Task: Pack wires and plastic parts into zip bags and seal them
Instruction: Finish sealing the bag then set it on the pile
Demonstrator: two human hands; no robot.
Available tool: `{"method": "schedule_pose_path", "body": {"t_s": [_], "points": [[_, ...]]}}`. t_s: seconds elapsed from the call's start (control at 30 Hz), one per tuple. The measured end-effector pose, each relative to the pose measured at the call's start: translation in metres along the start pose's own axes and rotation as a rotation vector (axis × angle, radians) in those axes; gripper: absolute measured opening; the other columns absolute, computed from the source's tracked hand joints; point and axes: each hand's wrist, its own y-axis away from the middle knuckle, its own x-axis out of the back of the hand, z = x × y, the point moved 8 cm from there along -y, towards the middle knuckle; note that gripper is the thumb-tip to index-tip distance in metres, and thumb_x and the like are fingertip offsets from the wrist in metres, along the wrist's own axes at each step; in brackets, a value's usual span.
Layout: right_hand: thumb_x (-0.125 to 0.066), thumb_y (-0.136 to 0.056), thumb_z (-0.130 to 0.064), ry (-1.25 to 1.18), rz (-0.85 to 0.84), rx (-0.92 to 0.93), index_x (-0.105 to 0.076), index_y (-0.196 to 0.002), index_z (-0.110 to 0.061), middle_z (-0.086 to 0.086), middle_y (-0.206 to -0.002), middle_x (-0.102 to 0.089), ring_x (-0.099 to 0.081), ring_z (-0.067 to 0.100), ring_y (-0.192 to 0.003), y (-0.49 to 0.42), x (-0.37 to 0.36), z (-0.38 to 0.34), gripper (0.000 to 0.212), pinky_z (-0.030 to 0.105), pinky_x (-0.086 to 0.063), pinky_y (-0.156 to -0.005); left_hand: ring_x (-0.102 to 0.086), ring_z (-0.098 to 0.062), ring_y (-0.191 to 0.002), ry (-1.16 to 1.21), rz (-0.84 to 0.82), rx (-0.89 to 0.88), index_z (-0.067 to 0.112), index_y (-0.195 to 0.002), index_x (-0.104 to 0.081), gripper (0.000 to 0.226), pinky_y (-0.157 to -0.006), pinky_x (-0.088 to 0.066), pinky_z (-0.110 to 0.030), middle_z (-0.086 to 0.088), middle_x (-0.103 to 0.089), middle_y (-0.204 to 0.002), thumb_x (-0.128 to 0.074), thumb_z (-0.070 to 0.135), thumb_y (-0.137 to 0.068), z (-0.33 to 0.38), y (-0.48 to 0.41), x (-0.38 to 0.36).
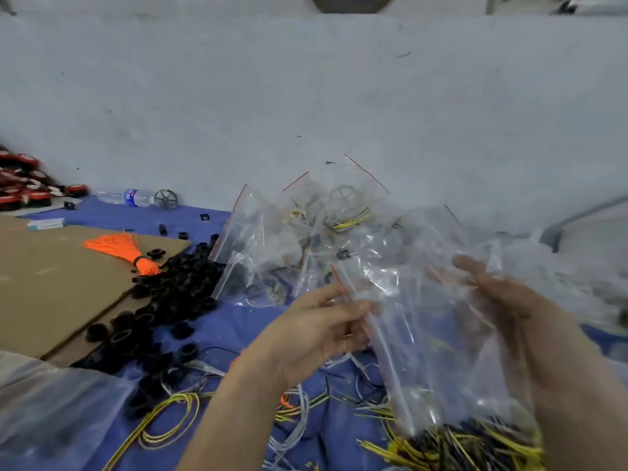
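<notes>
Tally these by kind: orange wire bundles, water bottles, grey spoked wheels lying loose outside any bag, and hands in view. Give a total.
Orange wire bundle: 1
Water bottle: 1
Grey wheel, loose beside the bottle: 1
Hands: 2, left hand and right hand, both on a zip bag
Total: 5

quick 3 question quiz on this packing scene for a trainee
1. True or false: the orange bundle lies on the cardboard.
2. What is piled beside the cardboard? A black plastic rings, B screws, C batteries.
3. Fill in: the left hand pinches the zip bag at its ___-striped edge.
Key: 1 true; 2 A; 3 red.
</notes>
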Motion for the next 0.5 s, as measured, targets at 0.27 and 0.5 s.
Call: {"method": "schedule_pose_path", "body": {"t_s": [0.27, 0.5], "points": [[-0.075, -0.075, -0.017, 0.921, 0.590, 0.488, -0.057, -0.114, -0.026, 0.005, -0.118, -0.059, -0.055, 0.026, -0.107, 0.034, 0.009, -0.052, 0.044, 0.027, -0.044, -0.085, -0.049, -0.005, -0.045, -0.336, 0.339, -0.410, 0.006, -0.063, -0.065, 0.023, -0.046, -0.043, -0.014, 0.001, -0.057, -0.050, -0.062, 0.001, -0.086, 0.066, 0.028, 0.035], [-0.077, -0.070, -0.009, 0.736, -0.086, 0.237, -0.064, -0.070, -0.008, 0.006, -0.060, -0.065, -0.063, 0.015, -0.053, 0.031, -0.077, -0.003, 0.013, 0.026, -0.051, -0.049, -0.033, -0.007, -0.043, -0.562, 0.236, -0.437, 0.010, -0.060, -0.056, 0.026, -0.045, -0.029, -0.018, -0.007, -0.039, -0.053, -0.070, 0.006, -0.082, 0.058, 0.035, -0.023]]}}
